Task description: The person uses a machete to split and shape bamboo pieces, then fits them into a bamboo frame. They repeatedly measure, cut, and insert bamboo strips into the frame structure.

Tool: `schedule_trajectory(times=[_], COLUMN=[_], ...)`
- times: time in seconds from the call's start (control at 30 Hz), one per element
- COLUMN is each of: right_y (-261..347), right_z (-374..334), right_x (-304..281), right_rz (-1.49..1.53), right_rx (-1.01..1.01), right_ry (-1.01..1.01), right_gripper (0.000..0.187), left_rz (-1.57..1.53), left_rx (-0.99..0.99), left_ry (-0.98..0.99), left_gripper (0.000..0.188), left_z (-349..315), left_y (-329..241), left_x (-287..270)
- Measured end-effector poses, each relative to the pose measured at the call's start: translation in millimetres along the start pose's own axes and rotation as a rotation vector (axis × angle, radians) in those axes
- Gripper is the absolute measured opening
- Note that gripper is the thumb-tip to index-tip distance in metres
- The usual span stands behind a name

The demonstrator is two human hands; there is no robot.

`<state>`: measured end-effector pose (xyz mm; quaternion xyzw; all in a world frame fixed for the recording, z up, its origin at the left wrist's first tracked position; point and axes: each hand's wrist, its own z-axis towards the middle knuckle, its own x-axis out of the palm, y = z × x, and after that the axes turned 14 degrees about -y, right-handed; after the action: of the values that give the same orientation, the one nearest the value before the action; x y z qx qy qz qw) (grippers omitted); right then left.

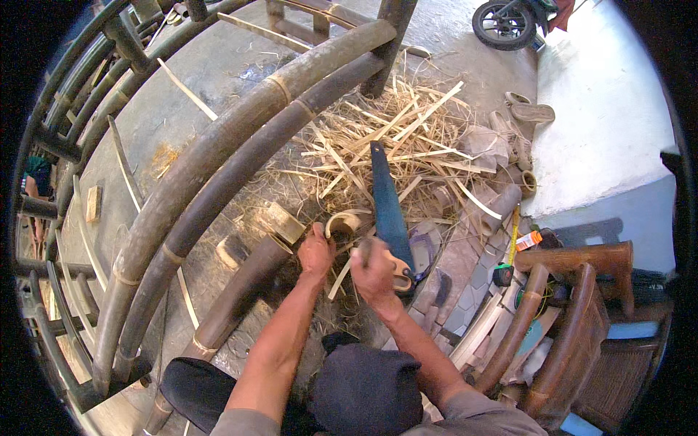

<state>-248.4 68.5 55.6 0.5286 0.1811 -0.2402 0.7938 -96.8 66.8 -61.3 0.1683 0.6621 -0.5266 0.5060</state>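
Observation:
My left hand [316,251] is closed at the edge of a short curved bamboo piece [347,219] with a pale cut rim, low over the floor. Beside it, my right hand [372,270] is curled into a fist and slightly blurred; what it holds is hard to make out. Against that fist's right side sits the tan handle of a handsaw [391,207], whose dark blue blade points away from me. Left of my left hand, a thick dark bamboo pole [240,294] ends in an open cut. Short bamboo offcuts [282,222] lie by that end.
A curved bamboo frame [218,138] arches across the left. Beyond the saw spreads a heap of pale bamboo strips [407,138]. At right are a tape measure [503,274], a brown bamboo chair [574,327] and a white wall [603,123]. A motorbike wheel [504,25] stands far back.

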Motion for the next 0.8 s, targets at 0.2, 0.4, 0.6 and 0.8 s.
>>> schedule_trajectory(times=[0.2,0.4,0.6,0.8], right_y=[-37.2,-44.5,-96.4,-113.8], right_z=[-35.4,-34.6,-3.7,33.8], right_x=[17.0,-16.3,-54.0,7.8], right_rz=[-0.178,-0.069,-0.503,-0.45], right_rx=[0.401,0.083,0.355,-0.386], right_ry=[0.443,0.043,0.083,0.031], right_gripper=[0.029,0.036,0.04,0.049], left_rz=[-0.029,-0.206,-0.128,-0.08], left_rx=[-0.056,-0.174,-0.394,-0.419], left_ry=[0.006,-0.325,0.027,0.104], left_gripper=[0.049,0.04,0.043,0.049], left_z=[-19.0,-65.7,-110.1,-107.5], left_y=[6.5,-4.6,-7.2,-10.5], left_x=[-11.8,-25.2,-30.7,-12.1])
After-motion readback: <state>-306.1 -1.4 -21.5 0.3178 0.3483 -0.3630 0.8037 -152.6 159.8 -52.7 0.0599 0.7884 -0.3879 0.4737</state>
